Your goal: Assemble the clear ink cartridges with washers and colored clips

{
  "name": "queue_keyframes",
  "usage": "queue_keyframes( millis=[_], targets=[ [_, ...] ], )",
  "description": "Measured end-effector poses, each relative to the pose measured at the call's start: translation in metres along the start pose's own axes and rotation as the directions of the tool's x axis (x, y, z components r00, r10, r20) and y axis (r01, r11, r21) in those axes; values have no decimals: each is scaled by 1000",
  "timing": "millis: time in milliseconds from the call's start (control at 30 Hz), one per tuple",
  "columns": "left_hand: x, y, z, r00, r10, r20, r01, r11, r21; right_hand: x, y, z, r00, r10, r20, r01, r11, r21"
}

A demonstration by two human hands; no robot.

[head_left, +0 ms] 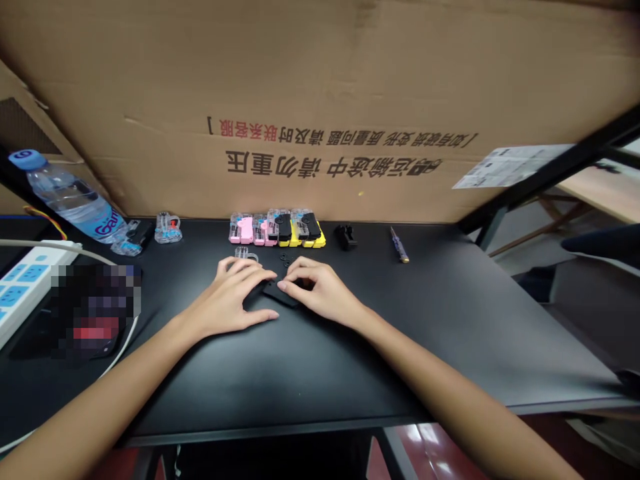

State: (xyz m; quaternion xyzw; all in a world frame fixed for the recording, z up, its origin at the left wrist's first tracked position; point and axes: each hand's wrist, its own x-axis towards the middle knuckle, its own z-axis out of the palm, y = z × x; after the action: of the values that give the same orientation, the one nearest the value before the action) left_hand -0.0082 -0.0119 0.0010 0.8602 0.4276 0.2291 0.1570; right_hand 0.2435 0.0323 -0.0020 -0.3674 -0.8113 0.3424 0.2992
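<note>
On the black table in front of me lies a flat black plastic part (281, 295). My left hand (227, 300) rests at its left side, open, fingers stretched forward and thumb apart; the index fingertip reaches the part's edge. Over the right side of the part is my right hand (320, 290), thumb and fingers closed in a pinch; whatever is between the fingertips is hidden or too small to name. Small black rings or bits (285, 259) lie just beyond the hands. A clear plastic piece with a loop (246, 253) sits behind my left fingers.
Pink, yellow and black clear-topped plastic casings (280, 229) stand in a row at the back. A black part (345, 237) and a screwdriver (399, 245) lie to their right. Leftward are a clear casing (169, 228), a water bottle (75, 197) and a power strip (33, 283). Cardboard (325, 80) walls the rear.
</note>
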Motion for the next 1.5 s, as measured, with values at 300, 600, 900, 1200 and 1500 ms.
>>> queue_keyframes(
  millis=[300, 600, 900, 1200, 1500],
  targets=[
    [3, 1, 9, 998, -67, -6, 66, 997, -41, 7, 20, -26, 970, 117, -215, -125, 992, -21],
    [3, 2, 11, 997, -70, -15, 69, 997, -36, 0, 5, -15, 991, 130, -5, -130, 985, -114],
    [2, -2, 5, 999, -40, 28, 42, 997, -63, 4, 33, -23, 999, -22, -40, 0, 870, -494],
    [2, -6, 6, 998, -65, -14, 63, 993, -99, 2, 23, -25, 992, -75, 99, 121, 761, -638],
    [3, -7, 7, 999, -47, -12, 46, 993, -107, -3, 7, -20, 974, -36, 226, 190, 677, -711]
  ],
)
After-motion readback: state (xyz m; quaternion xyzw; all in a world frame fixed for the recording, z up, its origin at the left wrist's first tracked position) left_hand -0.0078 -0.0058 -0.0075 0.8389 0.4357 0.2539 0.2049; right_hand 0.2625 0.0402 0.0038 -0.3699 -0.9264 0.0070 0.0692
